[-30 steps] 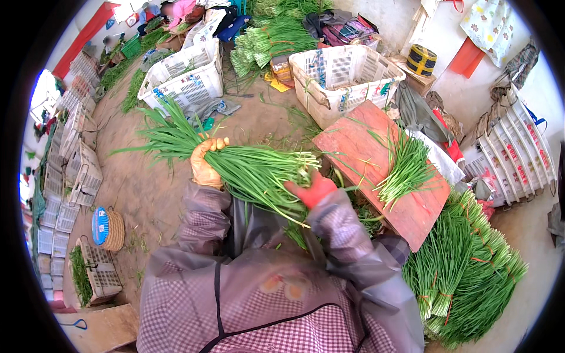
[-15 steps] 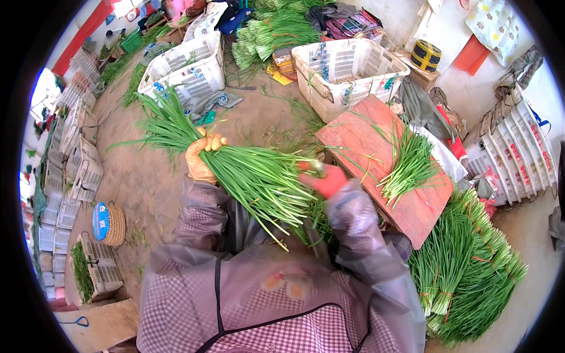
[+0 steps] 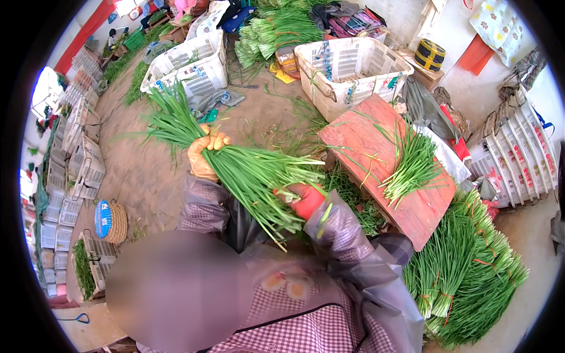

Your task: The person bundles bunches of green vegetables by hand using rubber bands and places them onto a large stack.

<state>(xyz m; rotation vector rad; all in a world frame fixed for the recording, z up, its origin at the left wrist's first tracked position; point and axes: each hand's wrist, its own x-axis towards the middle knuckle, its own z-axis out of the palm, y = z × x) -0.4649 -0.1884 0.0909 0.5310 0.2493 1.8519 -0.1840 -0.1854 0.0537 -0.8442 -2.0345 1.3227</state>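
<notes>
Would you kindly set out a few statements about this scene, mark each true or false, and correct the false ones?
1. The left hand grips a bunch of green stalks. True.
2. The right hand is gloved in blue. False: it is gloved in red.
3. Loose stalks lie on the red board. True.
4. The tied bundles lie at the person's left. False: they lie at the right, beside the red board.
5. The woven basket is on the left side of the picture. True.
</notes>
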